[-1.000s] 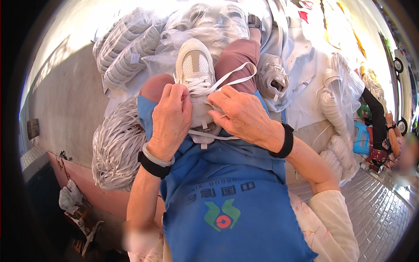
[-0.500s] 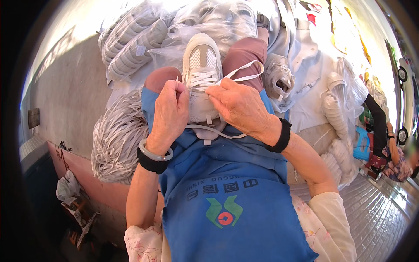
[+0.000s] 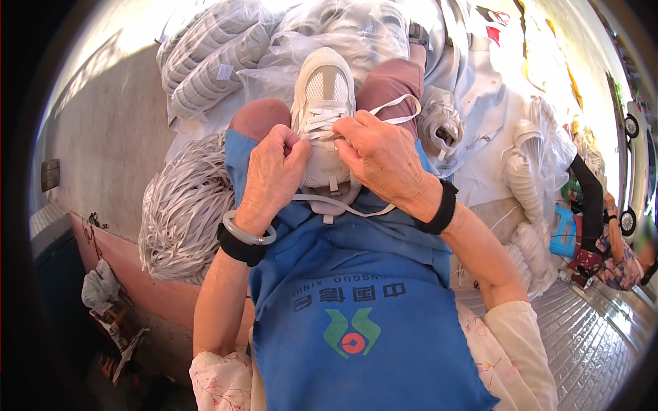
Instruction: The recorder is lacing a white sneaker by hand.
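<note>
A white and beige sneaker (image 3: 329,79) lies between my knees, toe pointing away from me, with white laces (image 3: 325,122) crossing its tongue. At its left side my left hand (image 3: 274,168) is closed, thumb pressed to the fingers; whatever it pinches is hidden. Over the right edge of the lacing my right hand (image 3: 380,154) pinches a lace, whose loose length (image 3: 404,103) loops out beyond the knuckles. Another strip of lace (image 3: 343,204) hangs across my lap below the shoe's heel.
A thick bundle of pale laces (image 3: 185,212) lies to the left. Plastic-wrapped stacks of grey-white shoe parts (image 3: 219,75) fill the far side. More wrapped parts (image 3: 526,171) are at the right, with a seated person (image 3: 617,250) beyond. A blue apron (image 3: 349,288) covers my lap.
The lace tip that stuck up from my left fingers no longer shows. My right hand still pinches its lace at the eyelets, fingers slightly shifted. The whole view has shifted a little.
</note>
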`<act>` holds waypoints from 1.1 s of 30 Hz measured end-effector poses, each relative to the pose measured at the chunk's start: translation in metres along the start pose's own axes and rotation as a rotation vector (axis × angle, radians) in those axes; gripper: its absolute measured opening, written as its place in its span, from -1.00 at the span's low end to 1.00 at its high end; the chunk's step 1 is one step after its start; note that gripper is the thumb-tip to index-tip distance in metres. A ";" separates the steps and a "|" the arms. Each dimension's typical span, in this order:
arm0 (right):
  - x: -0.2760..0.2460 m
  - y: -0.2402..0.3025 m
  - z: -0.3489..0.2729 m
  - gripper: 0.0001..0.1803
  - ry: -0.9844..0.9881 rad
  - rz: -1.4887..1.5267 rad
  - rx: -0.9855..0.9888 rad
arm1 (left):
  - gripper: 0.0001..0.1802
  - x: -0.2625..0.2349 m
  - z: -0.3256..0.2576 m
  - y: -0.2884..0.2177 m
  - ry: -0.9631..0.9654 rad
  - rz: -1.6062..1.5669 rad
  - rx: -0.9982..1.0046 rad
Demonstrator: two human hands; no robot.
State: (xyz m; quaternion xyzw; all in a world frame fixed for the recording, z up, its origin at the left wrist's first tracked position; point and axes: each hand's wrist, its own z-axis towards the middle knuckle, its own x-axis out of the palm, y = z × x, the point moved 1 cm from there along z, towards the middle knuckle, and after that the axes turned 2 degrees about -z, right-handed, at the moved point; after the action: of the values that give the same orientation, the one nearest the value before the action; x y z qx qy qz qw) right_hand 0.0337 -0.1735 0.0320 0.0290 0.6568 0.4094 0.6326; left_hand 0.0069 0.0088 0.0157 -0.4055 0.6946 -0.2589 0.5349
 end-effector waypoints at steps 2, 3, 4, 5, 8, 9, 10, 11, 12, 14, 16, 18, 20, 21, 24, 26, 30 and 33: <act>0.004 0.002 0.002 -0.86 0.009 -0.065 -0.039 | -0.77 0.001 0.000 0.000 0.006 -0.012 -0.009; 0.006 0.002 0.003 -0.85 0.017 -0.130 -0.078 | -0.77 0.001 0.000 -0.001 0.008 -0.013 -0.010; 0.006 0.002 0.004 -0.85 0.018 -0.131 -0.077 | -0.77 0.001 0.000 -0.004 0.017 -0.027 -0.024; 0.006 0.001 0.007 -0.83 0.027 -0.154 -0.099 | -0.77 0.001 0.000 -0.005 0.027 -0.041 -0.038; 0.004 0.006 0.009 -0.83 0.072 -0.152 -0.095 | -0.75 -0.002 0.000 -0.002 0.015 -0.021 -0.022; 0.002 0.006 0.009 -0.84 0.105 -0.134 -0.067 | -0.75 -0.002 0.002 0.000 0.011 -0.024 -0.023; -0.001 0.004 0.008 -0.84 0.108 -0.136 -0.072 | -0.75 -0.001 0.003 0.002 0.029 -0.038 -0.021; -0.005 0.001 0.006 -0.85 0.160 -0.076 -0.042 | -0.75 -0.001 0.003 0.004 0.046 -0.053 -0.018; -0.010 -0.004 0.004 -0.85 0.209 -0.019 -0.011 | -0.75 -0.002 0.004 0.003 0.042 -0.054 -0.016; -0.018 -0.018 0.002 -0.86 0.173 0.036 0.061 | -0.72 -0.004 0.004 -0.001 0.135 -0.189 -0.146; -0.032 -0.021 0.004 -0.88 0.173 0.162 0.178 | -0.69 -0.005 0.004 0.002 0.134 -0.313 -0.207; -0.039 -0.010 0.006 -0.88 0.182 0.202 0.216 | -0.67 -0.004 0.004 0.006 0.136 -0.436 -0.266; -0.030 -0.004 0.004 -0.86 0.105 0.197 0.123 | -0.64 -0.001 0.006 0.011 0.094 -0.187 -0.111; -0.023 -0.004 0.003 -0.86 0.099 0.196 0.121 | -0.64 0.000 0.006 0.011 0.093 -0.185 -0.105; -0.006 -0.003 0.004 -0.86 0.085 -0.010 -0.024 | -0.65 -0.003 0.008 0.008 0.071 -0.130 -0.063; 0.003 -0.006 0.001 -0.85 0.096 0.058 -0.026 | -0.64 -0.002 0.004 0.002 0.085 -0.150 -0.067; -0.019 -0.018 0.015 -0.79 0.346 0.408 0.185 | -0.63 0.005 -0.004 0.007 0.058 -0.067 -0.020; -0.033 -0.039 0.018 -0.74 0.465 0.459 0.301 | -0.60 0.007 -0.007 0.012 0.053 -0.074 0.011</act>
State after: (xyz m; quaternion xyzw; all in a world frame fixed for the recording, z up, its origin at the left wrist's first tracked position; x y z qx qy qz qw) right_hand 0.0746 -0.2087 0.0387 0.1748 0.8125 0.4349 0.3466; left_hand -0.0033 0.0087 0.0048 -0.4208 0.6916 -0.2931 0.5087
